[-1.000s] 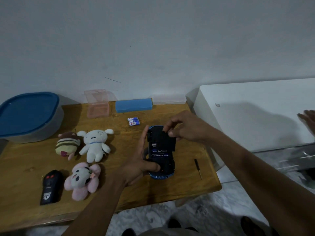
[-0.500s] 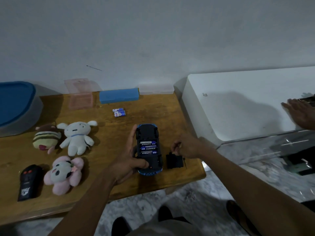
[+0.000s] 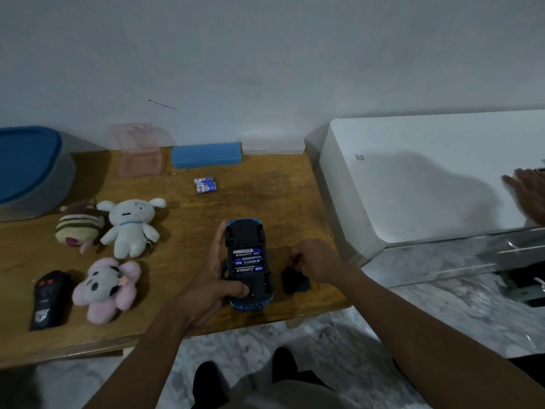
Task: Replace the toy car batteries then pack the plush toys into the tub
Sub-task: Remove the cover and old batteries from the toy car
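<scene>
The blue toy car [image 3: 247,231] lies upside down on the wooden table [image 3: 188,219], and my left hand [image 3: 206,287] grips its left side with the thumb across the rear. Its battery bay is open, showing three blue batteries [image 3: 247,262]. The black battery cover [image 3: 295,283] lies flat just right of the car. My right hand [image 3: 317,259] hovers over the cover's far edge with curled fingers; whether it pinches anything is unclear. Two spare batteries [image 3: 205,185] lie further back. A striped plush [image 3: 78,227], a white plush [image 3: 129,228] and a pink plush [image 3: 106,287] lie at the left.
The grey tub with a blue lid [image 3: 26,163] stands at the far left. A black remote [image 3: 48,296], a pink box [image 3: 138,160], a blue case [image 3: 206,154] and a clear box [image 3: 272,144] share the table. Another person's hand [image 3: 528,196] rests on the white cabinet [image 3: 427,172] at right.
My right hand lifted the black cover off the car's underside and set it on the table to the right, exposing the batteries. The left hand kept holding the car.
</scene>
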